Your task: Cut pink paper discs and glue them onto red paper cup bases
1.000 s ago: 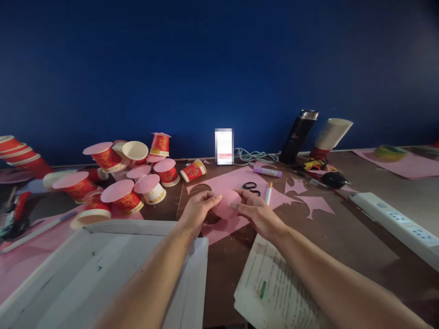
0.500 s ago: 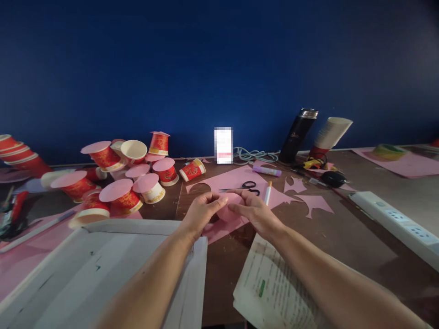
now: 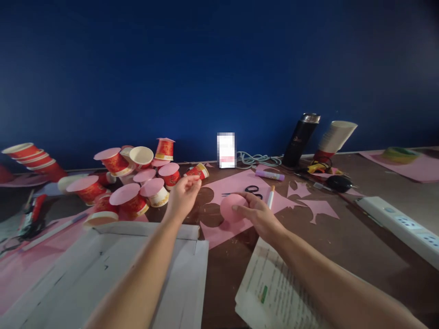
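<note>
My right hand (image 3: 261,211) pinches a round pink paper disc (image 3: 230,208) between thumb and fingers, above a cut pink sheet (image 3: 219,233). My left hand (image 3: 183,194) is apart from the disc, its fingers loosely curved, with nothing visible in them. Just beyond its fingertips a red and gold paper cup (image 3: 199,171) lies on its side; the fingers overlap it in view, and contact is unclear. Black-handled scissors (image 3: 252,188) rest on the pink sheet behind the disc. A white marker with an orange end (image 3: 270,197) and a purple glue stick (image 3: 270,175) lie close by.
Several paper cups topped with pink discs (image 3: 125,195) crowd the left side. A white board (image 3: 113,269) and printed papers (image 3: 270,283) lie in front. Rightward are a black flask (image 3: 300,141), stacked cups (image 3: 338,137), paper scraps (image 3: 318,209) and a power strip (image 3: 401,224).
My left hand has let go of the pink disc and moved left and up toward the tipped paper cup. My right hand keeps the disc. The view has shifted slightly.
</note>
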Motion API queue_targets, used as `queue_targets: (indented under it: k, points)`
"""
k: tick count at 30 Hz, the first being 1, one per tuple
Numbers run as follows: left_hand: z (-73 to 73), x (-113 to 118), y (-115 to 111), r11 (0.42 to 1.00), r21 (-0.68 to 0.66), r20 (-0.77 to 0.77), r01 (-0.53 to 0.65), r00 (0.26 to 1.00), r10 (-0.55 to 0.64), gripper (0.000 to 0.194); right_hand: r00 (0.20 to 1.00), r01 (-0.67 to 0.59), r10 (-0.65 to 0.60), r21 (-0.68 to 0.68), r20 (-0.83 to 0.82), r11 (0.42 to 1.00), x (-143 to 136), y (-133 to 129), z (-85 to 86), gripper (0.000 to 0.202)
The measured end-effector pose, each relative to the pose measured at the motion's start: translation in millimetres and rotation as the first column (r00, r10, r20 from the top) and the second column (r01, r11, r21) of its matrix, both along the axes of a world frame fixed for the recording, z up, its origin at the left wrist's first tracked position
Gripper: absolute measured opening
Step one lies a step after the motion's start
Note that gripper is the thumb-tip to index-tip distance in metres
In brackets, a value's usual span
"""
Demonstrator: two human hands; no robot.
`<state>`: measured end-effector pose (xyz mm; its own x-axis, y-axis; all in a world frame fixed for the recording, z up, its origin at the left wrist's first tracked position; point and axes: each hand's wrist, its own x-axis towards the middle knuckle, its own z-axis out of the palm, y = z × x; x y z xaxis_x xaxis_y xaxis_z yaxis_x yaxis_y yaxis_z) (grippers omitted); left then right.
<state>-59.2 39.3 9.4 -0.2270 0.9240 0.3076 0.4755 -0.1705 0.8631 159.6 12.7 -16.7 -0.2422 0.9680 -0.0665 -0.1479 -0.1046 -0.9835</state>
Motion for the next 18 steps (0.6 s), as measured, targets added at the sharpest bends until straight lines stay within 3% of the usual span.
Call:
queue_targets:
  k: [4,7,9,13,18]
  points:
    - [10.9,-10,30,0.994,-0.004,-0.389,-0.111,0.916,0.101,0.031,0.999,0.030,-0.030,-0.001,-0.021,1.000,2,3,-4.4,0.046]
    - [13.1,-4,51,0.992,0.006,-0.701,-0.129,0.707,0.096,0.050,0.998,0.054,-0.054,0.001,-0.021,0.999,4,4,-5.0,0.046]
    - [10.5,1,61,0.987,-0.039,-0.825,-0.154,0.563,0.056,0.062,0.997,0.076,-0.076,0.011,-0.009,0.997,6,6,-4.6,0.045]
    - [1.6,6,72,0.960,-0.106,-0.919,-0.259,0.395,0.005,0.052,0.992,0.127,-0.127,0.042,0.000,0.991,9,8,-4.6,0.041]
    - [-2.8,5,69,0.971,-0.020,-0.942,-0.239,0.329,0.062,0.035,0.992,0.123,-0.122,0.034,-0.028,0.992,8,8,-6.0,0.040]
